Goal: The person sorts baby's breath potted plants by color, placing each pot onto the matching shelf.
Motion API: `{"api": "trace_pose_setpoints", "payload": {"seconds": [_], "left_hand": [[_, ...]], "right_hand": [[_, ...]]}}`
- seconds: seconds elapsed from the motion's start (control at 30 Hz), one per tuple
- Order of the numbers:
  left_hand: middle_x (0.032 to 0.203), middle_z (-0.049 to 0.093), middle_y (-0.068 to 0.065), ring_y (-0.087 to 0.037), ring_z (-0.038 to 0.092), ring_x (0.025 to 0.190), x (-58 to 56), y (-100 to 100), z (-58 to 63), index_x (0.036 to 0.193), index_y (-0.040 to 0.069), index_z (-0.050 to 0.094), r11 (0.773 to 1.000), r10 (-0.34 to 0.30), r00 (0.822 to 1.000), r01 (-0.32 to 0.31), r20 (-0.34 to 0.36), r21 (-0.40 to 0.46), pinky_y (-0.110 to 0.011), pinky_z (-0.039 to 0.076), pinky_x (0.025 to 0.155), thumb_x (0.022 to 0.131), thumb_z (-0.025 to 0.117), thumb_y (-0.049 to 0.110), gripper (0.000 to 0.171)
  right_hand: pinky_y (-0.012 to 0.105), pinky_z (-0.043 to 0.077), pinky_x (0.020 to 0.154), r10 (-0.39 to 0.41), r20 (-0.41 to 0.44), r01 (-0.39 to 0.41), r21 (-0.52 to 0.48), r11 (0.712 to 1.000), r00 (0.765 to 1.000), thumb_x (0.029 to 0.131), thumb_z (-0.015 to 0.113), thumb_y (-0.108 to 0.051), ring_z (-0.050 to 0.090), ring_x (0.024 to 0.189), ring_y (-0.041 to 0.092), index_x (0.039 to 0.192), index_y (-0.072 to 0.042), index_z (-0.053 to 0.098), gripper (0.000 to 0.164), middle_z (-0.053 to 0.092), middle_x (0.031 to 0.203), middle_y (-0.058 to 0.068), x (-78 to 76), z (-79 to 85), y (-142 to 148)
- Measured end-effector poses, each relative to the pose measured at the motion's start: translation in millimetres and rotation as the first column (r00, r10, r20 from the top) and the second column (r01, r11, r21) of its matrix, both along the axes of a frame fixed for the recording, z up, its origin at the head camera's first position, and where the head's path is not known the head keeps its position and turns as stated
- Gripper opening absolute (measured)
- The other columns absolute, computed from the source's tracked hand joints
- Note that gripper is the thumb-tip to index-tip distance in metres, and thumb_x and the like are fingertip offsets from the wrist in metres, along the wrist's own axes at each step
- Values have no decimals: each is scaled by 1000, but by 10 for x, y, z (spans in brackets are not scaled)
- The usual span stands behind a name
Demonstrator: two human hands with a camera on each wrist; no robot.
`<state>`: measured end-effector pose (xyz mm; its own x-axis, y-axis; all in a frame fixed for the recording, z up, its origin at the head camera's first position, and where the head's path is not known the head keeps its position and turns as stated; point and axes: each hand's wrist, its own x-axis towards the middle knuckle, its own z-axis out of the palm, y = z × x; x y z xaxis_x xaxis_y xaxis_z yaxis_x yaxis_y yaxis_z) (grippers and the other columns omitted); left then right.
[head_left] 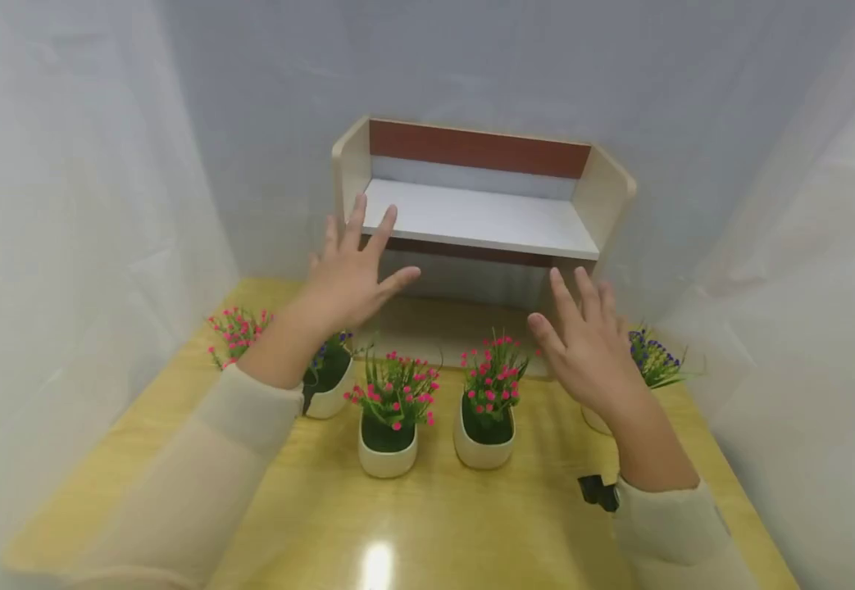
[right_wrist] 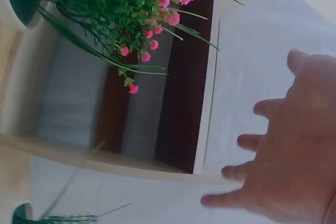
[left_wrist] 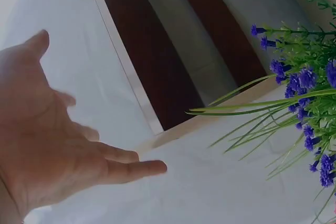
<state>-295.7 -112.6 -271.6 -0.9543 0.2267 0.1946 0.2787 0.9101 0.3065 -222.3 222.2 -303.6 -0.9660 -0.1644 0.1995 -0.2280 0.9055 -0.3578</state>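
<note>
My left hand (head_left: 346, 283) hovers with spread fingers before the left end of a small two-tier shelf (head_left: 471, 217), holding nothing. Fingers apart, my right hand (head_left: 591, 352) is raised near the shelf's lower right side, and it too is free of any object. Below and between the hands stand two white pots of pink flowers, one left of centre (head_left: 388, 452) and one right of centre (head_left: 484, 438). Under the left wrist is a pot with purple flowers (left_wrist: 307, 80). Another purple-flowered plant (head_left: 652, 358) is partly hidden behind the right hand.
More pink flowers (head_left: 238, 332) show at the far left, partly covered by the left forearm. The yellow wooden table (head_left: 427, 524) carries the pots and shelf. Pale sheeting (head_left: 88, 205) hangs around the table. A black strap piece (head_left: 599, 493) sits by the right cuff.
</note>
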Motion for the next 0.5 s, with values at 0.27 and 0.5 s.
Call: {"api": "trace_pose_setpoints", "payload": {"seconds": [0.27,0.5], "left_hand": [[181,-29,-10,-46,-4,170,-193,-119,155,172,25,-22,953,-43,999,49,-29,299,-69,13,136,106,53,69,109],[181,6,-26,-45,17,168,-479,-211,323,174,9,-10,867,133,990,-95,-45,489,-60,21,139,102,67,58,117]], "right_hand": [[85,-2,127,219,147,-136,-435,890,965,115,44,-53,-25,168,38,167,-41,-27,89,-30,179,-5,151,-328,226],[81,9,130,246,225,-95,-524,846,943,118,37,-48,-4,168,53,172,-25,-22,83,-20,182,14,194,-705,280]]}}
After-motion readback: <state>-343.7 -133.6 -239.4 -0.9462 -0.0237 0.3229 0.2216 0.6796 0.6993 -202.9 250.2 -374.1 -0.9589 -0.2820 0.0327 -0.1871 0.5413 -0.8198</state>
